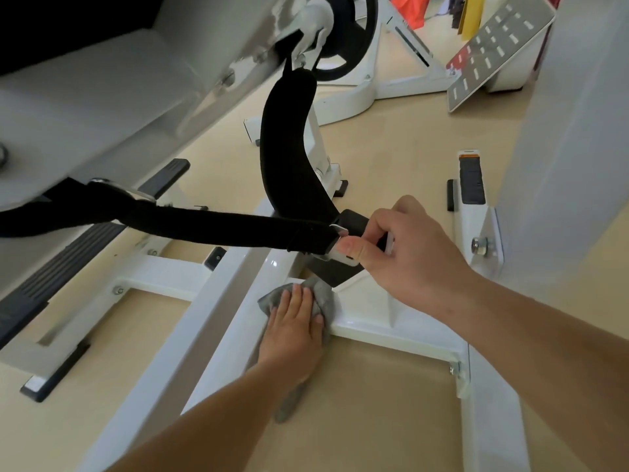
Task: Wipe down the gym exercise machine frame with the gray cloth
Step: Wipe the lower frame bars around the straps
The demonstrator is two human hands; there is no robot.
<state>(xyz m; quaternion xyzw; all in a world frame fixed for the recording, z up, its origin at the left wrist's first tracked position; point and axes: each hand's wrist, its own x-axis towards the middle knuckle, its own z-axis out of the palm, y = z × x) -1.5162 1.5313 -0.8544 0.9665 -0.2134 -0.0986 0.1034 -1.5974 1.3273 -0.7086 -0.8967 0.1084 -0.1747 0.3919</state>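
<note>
Both hands busy. With left hand (292, 330) laid flat, fingers straight and together, pressing down on gray cloth (325, 298). Cloth bunched under the palm on the white frame (218, 318), right at the joint of the long sloping beam and a cross bar; one loose tail hanging off the beam below the wrist, toward the floor (391, 420). With right hand (405, 257), above and to the right of the left, thumb and curled fingers pinching a metal buckle (342, 255) at the end of a black padded strap (218, 228). Strap stretched leftward, above the frame. Behind the buckle, a curved black pad (289, 137) rising toward the upper machine. Farther left, a ribbed black footplate (68, 260). Near the right edge, a bolt (480, 245) in a white bracket. Far top right, a gray slanted board (500, 49) on the pale floor.
</note>
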